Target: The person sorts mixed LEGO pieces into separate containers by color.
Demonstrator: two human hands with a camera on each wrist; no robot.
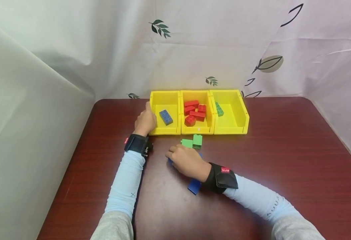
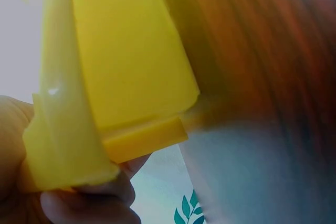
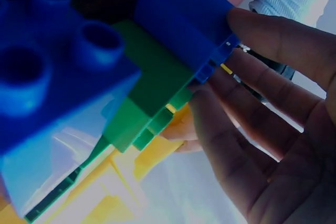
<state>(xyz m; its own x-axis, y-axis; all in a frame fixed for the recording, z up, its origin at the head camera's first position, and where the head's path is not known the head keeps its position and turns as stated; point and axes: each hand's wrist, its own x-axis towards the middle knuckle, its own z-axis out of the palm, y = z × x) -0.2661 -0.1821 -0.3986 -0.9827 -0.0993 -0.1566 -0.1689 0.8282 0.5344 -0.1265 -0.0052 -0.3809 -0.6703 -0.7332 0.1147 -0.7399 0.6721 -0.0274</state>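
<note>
My left hand [image 1: 145, 121] grips the side wall of the leftmost yellow bin [image 1: 164, 130]; in the left wrist view its fingers [image 2: 89, 205] curl round the bin's rim. A single blue brick [image 1: 166, 117] lies inside that bin. Over the table in front of the bins, my right hand [image 1: 190, 162] pinches a blue brick [image 3: 184, 17] between thumb and finger, mostly covered in the head view. Beyond the hand are two green bricks [image 1: 197, 141]. Another blue brick [image 1: 195, 186] lies beneath the right wrist, partly hidden.
The middle yellow bin [image 1: 197, 130] holds several red bricks [image 1: 197, 115]. In the right yellow bin [image 1: 232, 130] there is a green brick [image 1: 219, 109]. All three bins stand side by side on the dark red table [image 1: 283, 150], before a white curtain [image 1: 193, 50].
</note>
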